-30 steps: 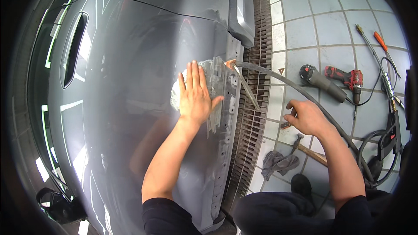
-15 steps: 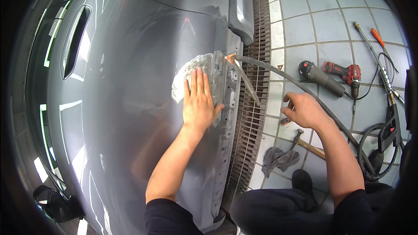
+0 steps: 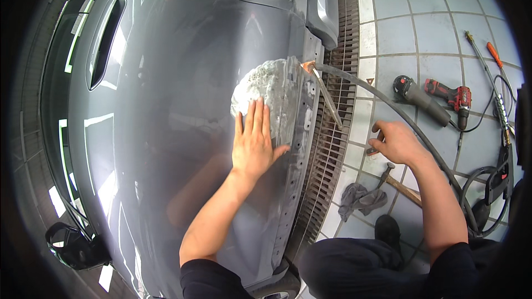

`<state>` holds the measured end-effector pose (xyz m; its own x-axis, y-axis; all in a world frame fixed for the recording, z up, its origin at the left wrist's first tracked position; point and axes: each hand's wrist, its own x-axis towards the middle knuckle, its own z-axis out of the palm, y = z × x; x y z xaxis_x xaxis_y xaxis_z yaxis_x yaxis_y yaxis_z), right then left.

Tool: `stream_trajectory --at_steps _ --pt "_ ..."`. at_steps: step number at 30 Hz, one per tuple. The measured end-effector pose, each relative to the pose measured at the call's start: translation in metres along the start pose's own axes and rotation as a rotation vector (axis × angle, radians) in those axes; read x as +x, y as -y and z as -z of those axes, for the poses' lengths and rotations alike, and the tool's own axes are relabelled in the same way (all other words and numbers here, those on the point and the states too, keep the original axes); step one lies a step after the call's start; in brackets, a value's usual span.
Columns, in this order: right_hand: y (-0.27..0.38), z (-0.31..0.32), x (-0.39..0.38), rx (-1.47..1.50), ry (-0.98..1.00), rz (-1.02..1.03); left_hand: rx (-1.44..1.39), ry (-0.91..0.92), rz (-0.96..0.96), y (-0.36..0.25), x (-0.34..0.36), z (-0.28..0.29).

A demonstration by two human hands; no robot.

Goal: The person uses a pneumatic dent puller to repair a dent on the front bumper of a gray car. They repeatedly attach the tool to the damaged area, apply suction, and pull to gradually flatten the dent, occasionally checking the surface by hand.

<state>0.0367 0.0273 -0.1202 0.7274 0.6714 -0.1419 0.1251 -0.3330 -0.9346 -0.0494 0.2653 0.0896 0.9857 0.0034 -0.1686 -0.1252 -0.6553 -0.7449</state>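
My left hand lies flat on the grey car door, fingers spread toward the far side. Its fingertips touch the lower part of a bare, whitish sanded patch near the panel's right edge; paint is gone there. Beneath the palm is grey painted panel. My right hand hangs over the tiled floor, fingers loosely curled with a gap by the thumb, and nothing shows in it. Just under its fingers lies a small orange and dark piece, partly hidden.
A floor grate runs beside the car. On the tiles lie an angle grinder, a red cordless drill, a hammer, a grey rag and an orange-handled tool. A dark hose crosses to the panel's edge.
My left hand has slid toward me across the panel, uncovering more of the whitish patch. My right hand keeps nearly the same loose curl. The whole view has shifted slightly.
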Motion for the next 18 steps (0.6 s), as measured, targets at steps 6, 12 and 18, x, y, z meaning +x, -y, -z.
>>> stream_trajectory --at_steps 6,12,18 --pt "-0.036 -0.016 0.002 0.041 0.006 -0.069 0.034 -0.02 -0.014 -0.003 0.019 -0.007" --pt "-0.085 -0.034 -0.013 -0.237 0.096 -0.152 0.007 0.057 -0.006 -0.02 -0.009 -0.007" --pt "-0.082 -0.019 -0.016 -0.161 0.05 -0.156 0.052 0.167 -0.054 -0.032 -0.046 -0.018"
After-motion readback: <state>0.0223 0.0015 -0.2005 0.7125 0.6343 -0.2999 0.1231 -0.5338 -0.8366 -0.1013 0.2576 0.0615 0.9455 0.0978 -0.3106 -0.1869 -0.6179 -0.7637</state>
